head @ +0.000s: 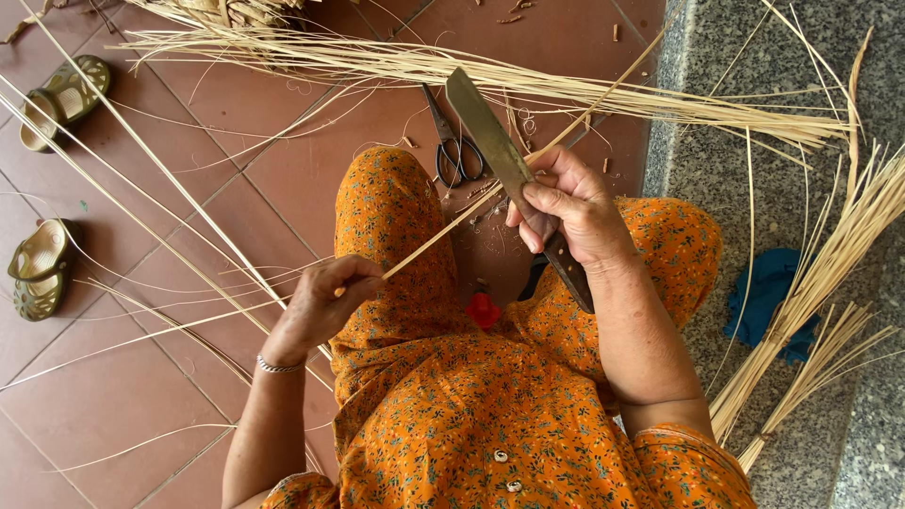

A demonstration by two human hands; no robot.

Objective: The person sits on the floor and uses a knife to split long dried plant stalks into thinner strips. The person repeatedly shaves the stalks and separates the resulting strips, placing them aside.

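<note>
Two hands, one strip: a long pale cane strip (443, 236) runs between them, over the lap of the person in an orange flowered dress (471, 415).
Strip axis: it slants from low on the left to high on the right, from the left hand up past the right hand and on toward the stone step.
Left hand (325, 302): closed, fingers pinched on the lower end of the strip, a thin metal bangle (275, 365) on the wrist.
Right hand (566, 212): closed around the dark handle of a long knife (490, 132), thumb laid near the strip where it crosses the blade.
Knife: blade points up and left, away from the body, and meets the strip just beside the right hand's fingers.
Nearer hand: the right hand sits at the crossing point; the left hand is well apart, down the strip.
Between the knees: scissors (454, 141) lie on the floor just left of the blade, with small shavings around them.
Floor: red-brown tiles (123, 396), loose strips strewn across the left side, a sheaf of cane (396, 61) along the top edge.
Left edge: two green sandals (42, 269), apart from each other.
Right side: grey speckled stone step (754, 170), more cane bundles (830, 283) fanning over it, a blue cloth (768, 297) beneath them.
</note>
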